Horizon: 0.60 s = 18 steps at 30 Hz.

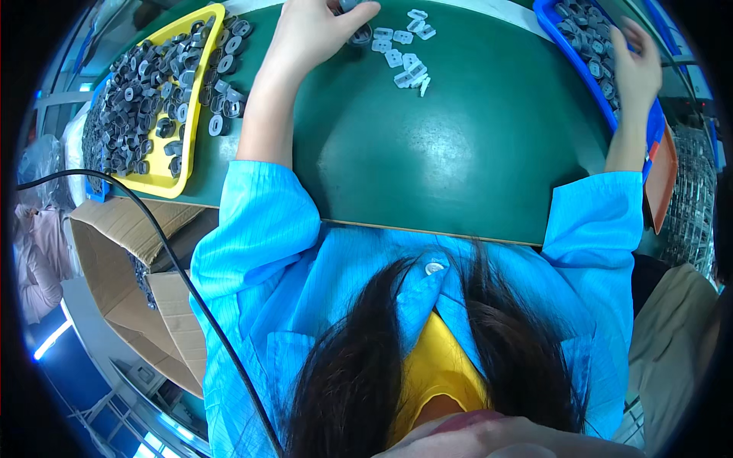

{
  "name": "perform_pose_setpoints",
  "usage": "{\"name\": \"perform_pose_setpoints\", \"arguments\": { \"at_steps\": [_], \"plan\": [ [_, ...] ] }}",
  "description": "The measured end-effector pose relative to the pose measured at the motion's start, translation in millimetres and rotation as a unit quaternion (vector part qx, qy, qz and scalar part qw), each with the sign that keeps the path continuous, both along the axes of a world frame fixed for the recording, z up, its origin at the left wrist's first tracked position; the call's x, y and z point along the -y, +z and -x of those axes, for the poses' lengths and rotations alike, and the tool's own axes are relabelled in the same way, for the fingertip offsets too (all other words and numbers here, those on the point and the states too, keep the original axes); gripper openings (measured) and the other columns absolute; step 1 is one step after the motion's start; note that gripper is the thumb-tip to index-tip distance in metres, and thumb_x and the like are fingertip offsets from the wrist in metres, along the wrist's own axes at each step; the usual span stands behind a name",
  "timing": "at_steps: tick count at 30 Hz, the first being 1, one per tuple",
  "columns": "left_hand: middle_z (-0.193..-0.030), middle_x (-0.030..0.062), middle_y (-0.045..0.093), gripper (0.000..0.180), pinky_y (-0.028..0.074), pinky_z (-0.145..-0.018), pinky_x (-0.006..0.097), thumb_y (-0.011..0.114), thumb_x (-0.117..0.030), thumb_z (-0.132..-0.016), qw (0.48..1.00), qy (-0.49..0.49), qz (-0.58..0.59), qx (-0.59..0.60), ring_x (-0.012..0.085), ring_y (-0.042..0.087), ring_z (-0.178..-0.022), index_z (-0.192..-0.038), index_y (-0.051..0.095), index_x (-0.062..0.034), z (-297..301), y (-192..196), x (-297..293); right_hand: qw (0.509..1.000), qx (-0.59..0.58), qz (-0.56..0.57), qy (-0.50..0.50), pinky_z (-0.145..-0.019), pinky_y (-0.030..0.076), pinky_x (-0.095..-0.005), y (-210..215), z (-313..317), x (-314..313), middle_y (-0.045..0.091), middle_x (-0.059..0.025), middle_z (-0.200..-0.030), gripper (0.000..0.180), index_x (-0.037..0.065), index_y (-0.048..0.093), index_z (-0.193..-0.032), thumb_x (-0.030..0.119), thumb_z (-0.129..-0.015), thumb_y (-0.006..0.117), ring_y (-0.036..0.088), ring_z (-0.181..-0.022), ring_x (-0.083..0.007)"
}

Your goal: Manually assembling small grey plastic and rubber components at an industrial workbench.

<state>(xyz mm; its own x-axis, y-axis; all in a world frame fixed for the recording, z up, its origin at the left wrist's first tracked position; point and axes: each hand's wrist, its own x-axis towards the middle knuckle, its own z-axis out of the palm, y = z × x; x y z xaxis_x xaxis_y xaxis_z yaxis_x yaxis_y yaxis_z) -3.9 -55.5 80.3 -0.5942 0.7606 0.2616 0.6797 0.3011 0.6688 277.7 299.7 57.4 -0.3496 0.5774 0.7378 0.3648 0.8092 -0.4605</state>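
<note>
My left hand [313, 34] is at the top edge of the head view, thumb stretched to the right and fingertips partly cut off. Pinched in it is a dark grey plastic part [348, 4], only partly seen. Just below the thumb another dark part [360, 35] lies on the green tabletop [427, 160]. Several small translucent plastic pieces [393, 58] are scattered to the right of this hand. Over at the far right, my right hand [638, 70] is above the rim of a blue tray [603, 103] full of grey parts [589, 38]. Its thumb and fingers are apart, with nothing visible between them.
At the left a yellow tray [200, 91] holds many dark grey parts, and more loose parts [227, 65] lie along its right side. An open cardboard box [114, 267] stands below the table's left edge. A black cable [164, 237] crosses the left side. An orange-red tray [661, 183] sits at the right.
</note>
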Motion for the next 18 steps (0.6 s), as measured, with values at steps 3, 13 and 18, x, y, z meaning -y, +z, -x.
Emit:
{"name": "perform_pose_setpoints", "arguments": {
  "at_steps": [3,13,18],
  "plan": [
    [-0.098,0.0124,0.071,0.042,0.055,-0.078,0.032,0.078,-0.017,-0.086,0.994,-0.025,-0.075,0.080,0.0208,0.068,-0.085,-0.123,0.069,0.0032,5,-22,-6,0.950,0.043,0.201,0.235,-0.080,0.053,-0.0311,-15,54,47,0.074,-0.0078,-0.098,0.029,0.003,0.072,-0.110,0.026,-0.092,0.072,0.068,-0.087,-0.0170],
    [-0.100,0.0152,0.073,0.038,0.055,-0.082,0.031,0.078,-0.009,-0.085,0.988,-0.068,-0.130,0.049,0.0199,0.070,-0.088,-0.122,0.069,-0.0010,-16,-39,-25,0.946,0.241,0.038,0.212,-0.088,0.051,-0.0448,-9,124,194,0.068,-0.0167,-0.091,0.023,0.001,0.074,-0.086,0.025,-0.086,0.075,0.063,-0.096,-0.0362],
    [-0.094,0.0132,0.073,0.033,0.055,-0.078,0.032,0.081,-0.009,-0.083,0.995,-0.016,-0.083,0.057,0.0202,0.071,-0.084,-0.112,0.068,-0.0006,-19,-39,-24,0.922,0.182,0.215,0.266,-0.076,0.054,-0.0345,-24,127,182,0.069,-0.0104,-0.082,0.014,0.001,0.071,-0.090,0.014,-0.086,0.075,0.067,-0.079,-0.0221]
  ]
}}
